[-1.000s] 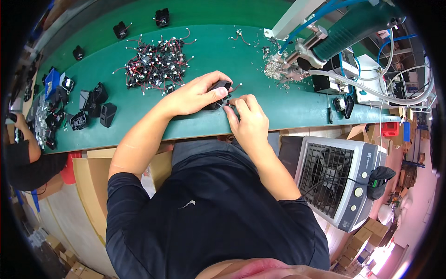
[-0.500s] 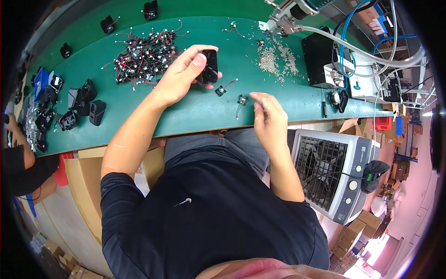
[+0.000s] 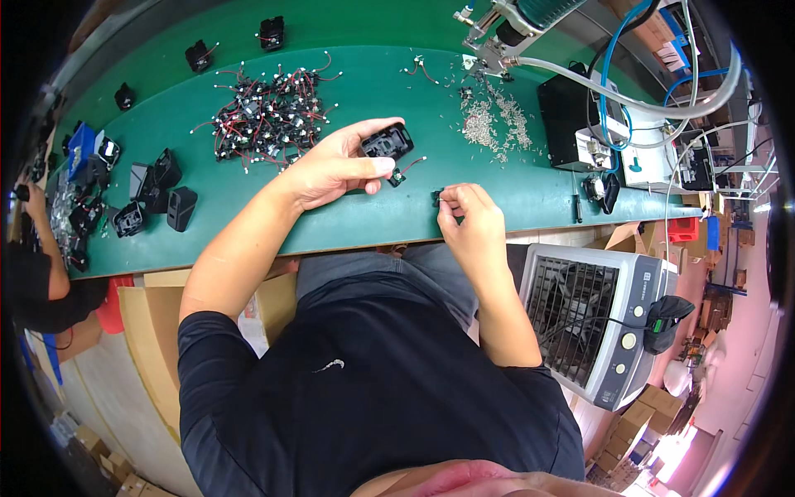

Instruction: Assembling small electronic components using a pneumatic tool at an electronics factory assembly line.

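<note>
My left hand [image 3: 335,170] is closed around a black plastic housing [image 3: 387,142], its hollow inner side tilted up into view. Just beyond the thumb, a small circuit part with a red wire [image 3: 397,177] shows on the green table, partly covered. To the right, my right hand [image 3: 476,219] pinches a small dark wired part [image 3: 436,197] between thumb and fingertips, low over the table near its front edge. Most of that part is hidden by the fingers.
A tangled heap of wired parts [image 3: 269,116] lies at back left, black housings [image 3: 180,209] further left. Scattered small screws [image 3: 480,124] lie at back right beneath a metal machine head [image 3: 497,50]. A screwdriver [image 3: 579,207] lies at right; a fan unit [image 3: 596,319] stands below.
My left hand has tilted the housing, so its hollow inside shows. My right hand has moved slightly left and taken hold of the small wired part on the table.
</note>
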